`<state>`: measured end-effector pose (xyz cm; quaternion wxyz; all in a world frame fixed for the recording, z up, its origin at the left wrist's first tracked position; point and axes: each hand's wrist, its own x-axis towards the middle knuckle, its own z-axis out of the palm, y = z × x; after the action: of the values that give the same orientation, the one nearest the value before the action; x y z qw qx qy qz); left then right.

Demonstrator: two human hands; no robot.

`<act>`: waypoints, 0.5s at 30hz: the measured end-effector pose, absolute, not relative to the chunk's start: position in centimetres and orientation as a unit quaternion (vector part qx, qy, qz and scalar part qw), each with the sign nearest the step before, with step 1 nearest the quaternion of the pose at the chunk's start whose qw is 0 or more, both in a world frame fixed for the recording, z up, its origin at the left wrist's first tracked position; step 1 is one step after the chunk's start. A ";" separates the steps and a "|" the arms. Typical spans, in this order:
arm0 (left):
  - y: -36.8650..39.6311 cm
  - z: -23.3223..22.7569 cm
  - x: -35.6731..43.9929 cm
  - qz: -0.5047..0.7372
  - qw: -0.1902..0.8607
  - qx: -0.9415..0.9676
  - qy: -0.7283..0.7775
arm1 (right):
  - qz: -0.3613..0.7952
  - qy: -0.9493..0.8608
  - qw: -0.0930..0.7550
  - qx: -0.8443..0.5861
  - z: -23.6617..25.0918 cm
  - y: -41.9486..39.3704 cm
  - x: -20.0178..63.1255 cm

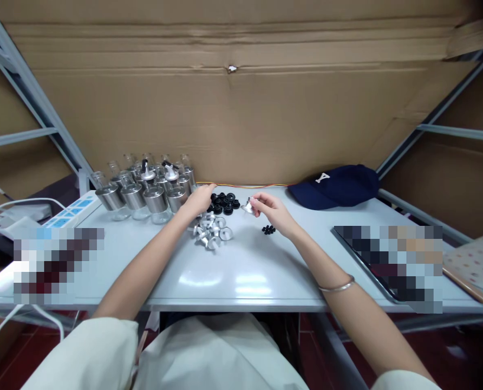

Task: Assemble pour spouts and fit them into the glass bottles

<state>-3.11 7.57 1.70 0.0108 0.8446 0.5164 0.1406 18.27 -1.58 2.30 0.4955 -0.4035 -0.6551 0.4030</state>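
My right hand pinches a small silver pourer spout between thumb and fingers, above the table. My left hand is at the left edge of a pile of black rubber stoppers. Its fingers point away from me and are mostly hidden, so I cannot see whether they grip a stopper. Just in front of that hand lies a heap of silver pourer spouts. A little cluster of tiny black caps sits below my right hand.
Several glass bottles with steel sleeves stand at the left, two fitted with pourers. A power strip lies beyond them. A navy cap rests at the back right, near a dark flat device, partly blurred. Cardboard rises behind the table.
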 end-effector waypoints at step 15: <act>5.2 2.1 -2.8 0.207 -0.002 0.854 0.477 | 0.413 -0.604 0.564 -0.382 2.5 -1.5 18.7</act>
<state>-2.78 5.22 2.06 -0.0018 0.8542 0.4770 0.2070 18.65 -1.55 2.53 0.5639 -0.3821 -0.6042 0.4134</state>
